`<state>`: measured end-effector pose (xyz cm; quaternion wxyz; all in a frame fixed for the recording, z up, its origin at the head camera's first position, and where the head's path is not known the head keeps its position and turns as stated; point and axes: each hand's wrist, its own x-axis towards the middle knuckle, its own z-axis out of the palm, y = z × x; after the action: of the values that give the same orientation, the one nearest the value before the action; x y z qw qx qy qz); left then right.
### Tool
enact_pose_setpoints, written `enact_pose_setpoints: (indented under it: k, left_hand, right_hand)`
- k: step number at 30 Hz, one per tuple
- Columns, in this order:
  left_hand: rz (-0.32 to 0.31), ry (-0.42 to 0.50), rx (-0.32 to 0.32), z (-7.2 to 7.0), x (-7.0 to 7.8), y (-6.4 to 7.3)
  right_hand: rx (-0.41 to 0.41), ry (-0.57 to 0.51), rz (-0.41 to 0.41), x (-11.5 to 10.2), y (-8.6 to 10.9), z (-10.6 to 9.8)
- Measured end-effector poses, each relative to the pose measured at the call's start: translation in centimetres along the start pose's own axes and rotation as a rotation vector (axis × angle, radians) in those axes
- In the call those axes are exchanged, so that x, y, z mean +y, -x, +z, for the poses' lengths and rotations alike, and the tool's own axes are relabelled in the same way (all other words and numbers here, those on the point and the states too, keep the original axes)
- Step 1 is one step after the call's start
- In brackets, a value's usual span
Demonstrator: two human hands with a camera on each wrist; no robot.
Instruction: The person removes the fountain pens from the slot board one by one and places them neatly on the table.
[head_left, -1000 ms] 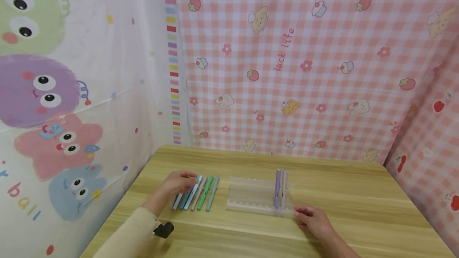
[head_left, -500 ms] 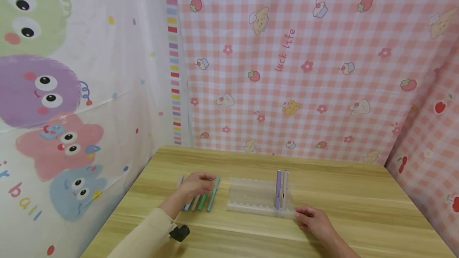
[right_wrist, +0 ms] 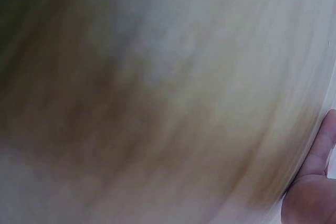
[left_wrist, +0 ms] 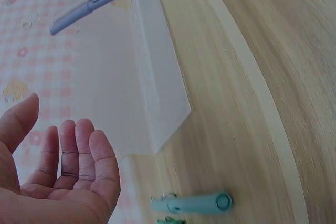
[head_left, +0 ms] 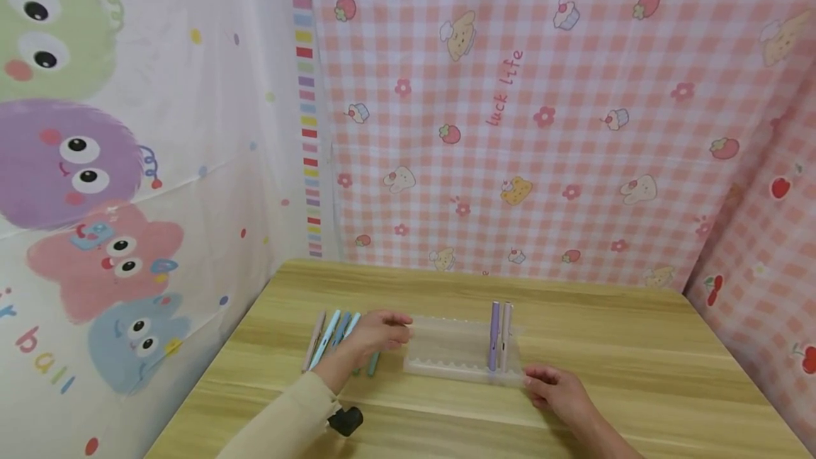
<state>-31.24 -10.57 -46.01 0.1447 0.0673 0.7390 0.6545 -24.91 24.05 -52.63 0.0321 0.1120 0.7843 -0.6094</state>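
Note:
A clear plastic pen rack [head_left: 446, 346] with notched rims lies on the table, also seen in the left wrist view as a translucent sheet [left_wrist: 113, 82] with a folded edge. A purple pen [head_left: 494, 342] and a pale pink pen [head_left: 506, 338] sit side by side at its right end. My left hand [head_left: 379, 333] is at the rack's left edge, its fingers loosely bent and holding nothing. Beneath that hand, a teal pen [left_wrist: 197, 203] lies on the table. My right hand [head_left: 557, 392] pinches the rack's front right corner; the right wrist view shows part of this hand [right_wrist: 312, 198].
Left of the rack, several pens lie in a row, among them a greyish pink pen [head_left: 313, 342] and a light blue pen [head_left: 326, 338]; my left arm partly covers the row. The wooden table [head_left: 612, 331] meets patterned cloths [head_left: 574, 154] at the back and sides.
My left hand has moved right, from over the row of pens to the rack's left edge, uncovering the pens at the row's left end. My right hand stays at the rack's corner.

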Motion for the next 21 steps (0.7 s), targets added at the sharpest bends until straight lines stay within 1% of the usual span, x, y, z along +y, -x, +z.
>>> enact_pose_setpoints:
  k: [4, 10, 18, 21]
  left_hand:
    - [0.023, 0.007, 0.001, 1.1, -0.2, -0.4]
    - [0.045, 0.020, -0.028, 3.2, -0.4, -0.6]
    - [0.019, 0.061, -0.016, 6.8, 0.0, -0.9]
    - [0.025, 0.072, -0.006, 8.1, -0.2, -1.3]
  right_hand:
    - [0.001, -0.002, -0.004, -0.1, 0.1, 0.0]
    - [0.003, 0.003, -0.015, -0.1, 0.0, 0.0]
    - [0.007, -0.006, -0.011, -0.2, 0.2, 0.1]
    - [0.002, -0.004, -0.006, -0.2, 0.1, 0.1]
